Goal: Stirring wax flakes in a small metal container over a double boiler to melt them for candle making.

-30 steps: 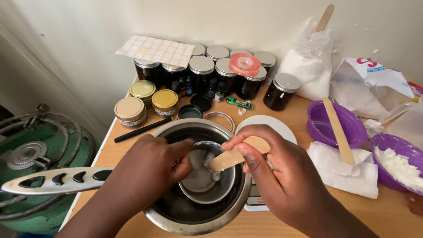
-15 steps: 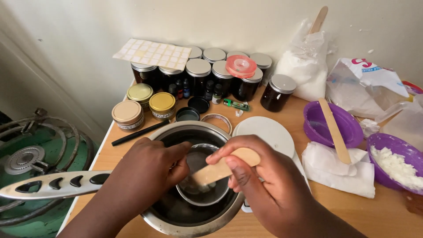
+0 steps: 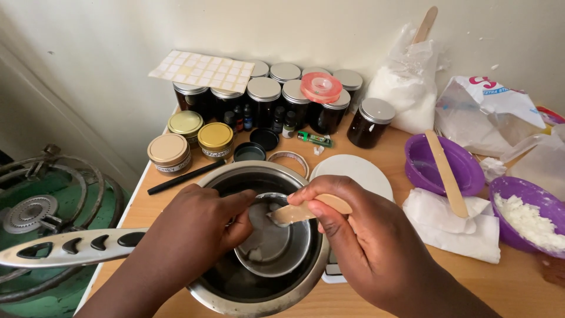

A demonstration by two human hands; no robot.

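A large steel pot (image 3: 235, 294) stands at the table's near edge, its long handle (image 3: 65, 247) pointing left. Inside it sits a small steel cup (image 3: 276, 247) with a little pale melting stuff at the bottom. My left hand (image 3: 191, 232) grips the cup's left rim. My right hand (image 3: 359, 241) holds a flat wooden stick (image 3: 294, 213), its tip dipped into the cup near the top rim.
Dark jars with silver lids (image 3: 265, 97), gold-lidded tins (image 3: 215, 140), a tape roll (image 3: 321, 87) and a label sheet (image 3: 203, 69) crowd the back. Right: two purple bowls (image 3: 438, 168), one with white flakes (image 3: 529, 221), another wooden stick (image 3: 447, 174), bags, tissue. A green gas burner (image 3: 35, 212) stands left.
My right hand has moved the stick's tip from the cup's lower middle up toward its far rim, as in stirring. My left hand keeps its hold on the cup.
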